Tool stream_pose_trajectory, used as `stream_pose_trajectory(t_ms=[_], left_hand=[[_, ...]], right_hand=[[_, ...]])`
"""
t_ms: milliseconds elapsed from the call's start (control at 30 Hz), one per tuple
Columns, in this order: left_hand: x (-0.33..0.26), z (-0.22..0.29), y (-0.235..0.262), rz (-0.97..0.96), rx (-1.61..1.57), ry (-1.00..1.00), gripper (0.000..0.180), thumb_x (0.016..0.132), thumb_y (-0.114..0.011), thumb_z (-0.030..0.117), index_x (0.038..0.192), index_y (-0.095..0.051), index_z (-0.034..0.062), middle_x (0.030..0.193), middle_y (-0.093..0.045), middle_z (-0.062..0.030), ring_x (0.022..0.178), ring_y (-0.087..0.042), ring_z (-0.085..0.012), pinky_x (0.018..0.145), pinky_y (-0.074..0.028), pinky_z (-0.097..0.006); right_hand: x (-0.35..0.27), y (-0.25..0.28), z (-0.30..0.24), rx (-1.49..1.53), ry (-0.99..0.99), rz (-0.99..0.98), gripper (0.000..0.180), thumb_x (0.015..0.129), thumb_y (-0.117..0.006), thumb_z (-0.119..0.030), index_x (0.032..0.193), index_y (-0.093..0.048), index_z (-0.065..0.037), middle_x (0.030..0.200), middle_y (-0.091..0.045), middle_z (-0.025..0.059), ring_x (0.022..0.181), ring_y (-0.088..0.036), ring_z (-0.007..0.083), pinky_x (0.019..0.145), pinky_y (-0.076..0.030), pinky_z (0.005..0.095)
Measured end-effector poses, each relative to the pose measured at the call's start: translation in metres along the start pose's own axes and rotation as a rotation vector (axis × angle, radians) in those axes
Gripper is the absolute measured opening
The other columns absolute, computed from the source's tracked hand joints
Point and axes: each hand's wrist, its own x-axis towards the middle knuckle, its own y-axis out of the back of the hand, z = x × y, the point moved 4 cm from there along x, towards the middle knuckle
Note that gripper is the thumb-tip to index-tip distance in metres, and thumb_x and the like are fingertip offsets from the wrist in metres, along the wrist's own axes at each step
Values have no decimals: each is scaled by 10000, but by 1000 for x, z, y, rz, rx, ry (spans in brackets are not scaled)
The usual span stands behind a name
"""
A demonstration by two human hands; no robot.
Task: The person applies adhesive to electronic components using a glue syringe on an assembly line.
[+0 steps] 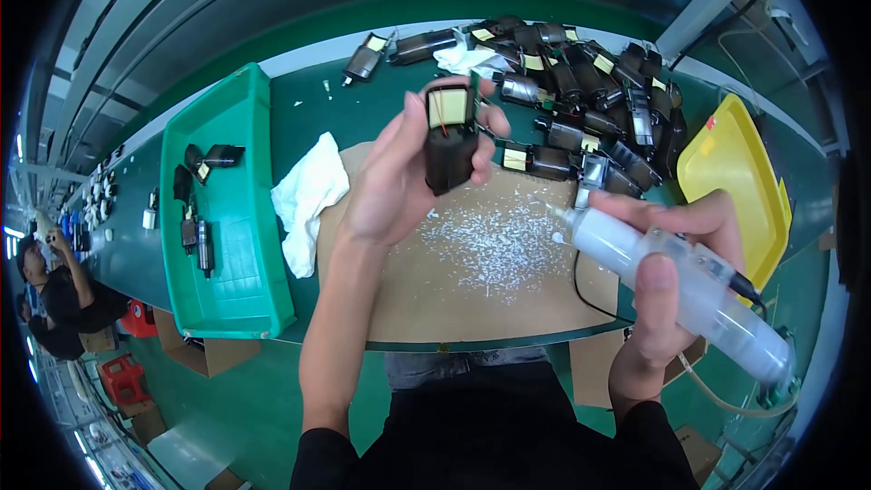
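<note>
My left hand (pixel 390 168) is closed around a dark, translucent-looking housing (pixel 450 161) and holds it up over the cardboard. A pale yellow square pad and a thin red wire show at the housing's upper end. My right hand (pixel 660 295) grips a large white dispensing syringe (pixel 606 240), its thumb and fingers wrapped round the barrel. The syringe's narrow nozzle points left, toward the housing but apart from it. Below both hands lies a brown cardboard sheet (pixel 399 295) scattered with small white bits (pixel 508 245).
Many similar dark units (pixel 590 82) are heaped at the back right. A yellow tray (pixel 726 150) stands at the right. On the left is a green tray (pixel 261 209) with several units, beside a white cloth (pixel 311 195). A hose (pixel 744 411) trails from the syringe. Another person (pixel 68 281) is far left.
</note>
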Motion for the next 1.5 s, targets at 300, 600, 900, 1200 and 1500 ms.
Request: stream_pose_trajectory(t_ms=[300,600,900,1200,1500], left_hand=[[-26,-4,-7,-134,307,162,1045,627,-591,809,1129,-502,-104,1020,-556,-126,896,-549,-170,777,-459,-291],[-30,-4,-7,-178,239,133,938,659,-666,716,1100,-537,-102,1036,-579,-153,924,-573,-199,800,-474,-314],[-27,-5,-11,-209,314,93,896,686,-623,730,1047,-576,-89,1000,-612,-147,927,-602,-208,839,-477,-320],[-31,-2,-14,-152,105,98,513,521,-560,93,1002,-592,-82,971,-623,-144,916,-608,-215,849,-477,-320],[-31,1,-15,-180,221,124,496,590,-554,198,993,-591,-88,967,-627,-157,905,-612,-223,844,-478,-319]], right_hand=[[6,-24,-8,-122,202,-156,434,831,-607,-350,935,-343,-22,864,-647,294,779,-674,280,760,-558,377],[-2,-26,-4,-22,158,-108,389,852,-573,-268,936,-313,9,867,-630,315,772,-674,344,757,-567,447],[4,-18,-12,-184,272,-330,397,845,-574,-233,950,-304,39,881,-620,336,767,-675,350,748,-572,432],[-1,-28,-20,-203,283,-393,391,863,-590,-173,999,-288,35,920,-612,345,877,-666,367,838,-541,439],[-2,-24,-19,-130,230,-391,413,856,-592,-207,1000,-290,34,909,-617,337,830,-674,345,780,-566,413]])
